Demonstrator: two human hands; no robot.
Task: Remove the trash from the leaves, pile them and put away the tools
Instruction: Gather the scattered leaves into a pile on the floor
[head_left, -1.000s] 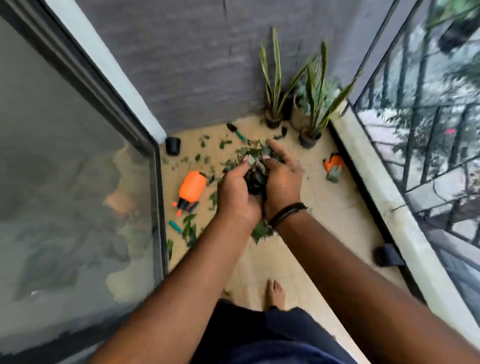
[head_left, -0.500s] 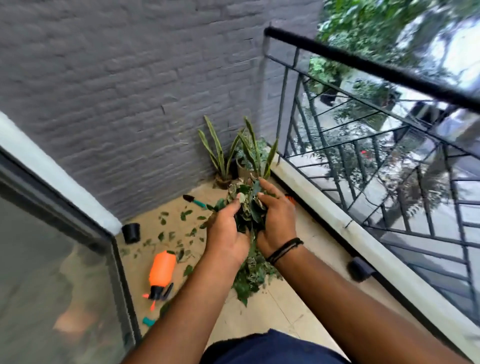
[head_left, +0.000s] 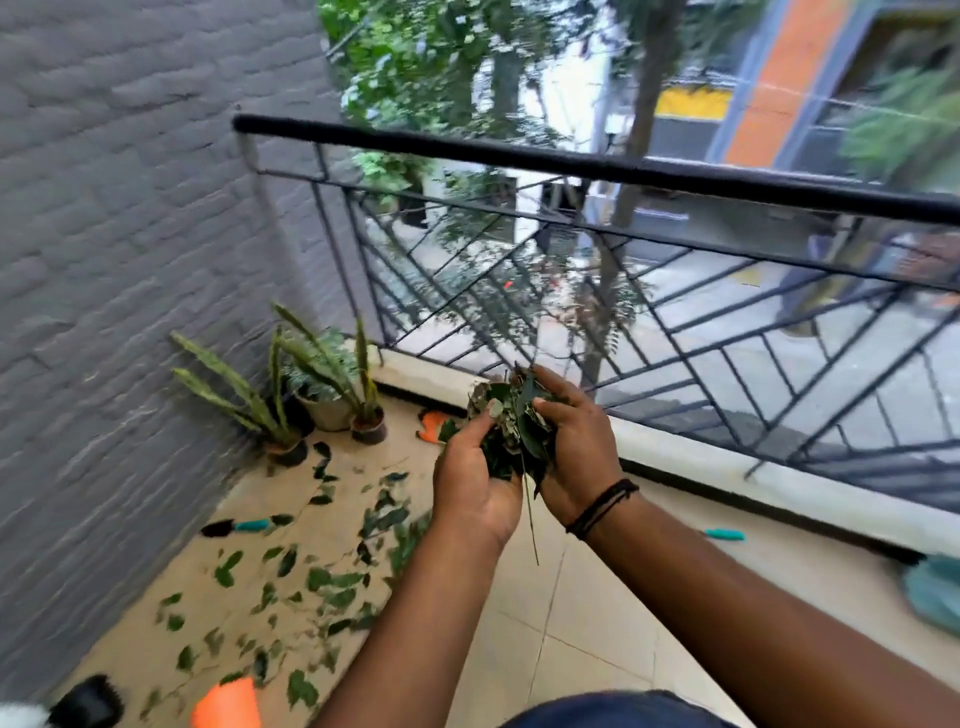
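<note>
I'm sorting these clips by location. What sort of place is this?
Most likely a small apartment balcony: a black metal railing overlooks a street, potted plants stand in the corner by a grey brick wall, and the floor is tiled.

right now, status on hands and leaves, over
Left hand and right hand both gripping leaf bundle. Loose leaves on floor. Trowel not put away.

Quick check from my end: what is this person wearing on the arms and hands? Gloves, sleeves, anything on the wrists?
No gloves and no sleeves in view: both forearms are bare. The left hand has nothing on it or its wrist. The right hand has a thin black corded bracelet, several strands, at the wrist.
</note>
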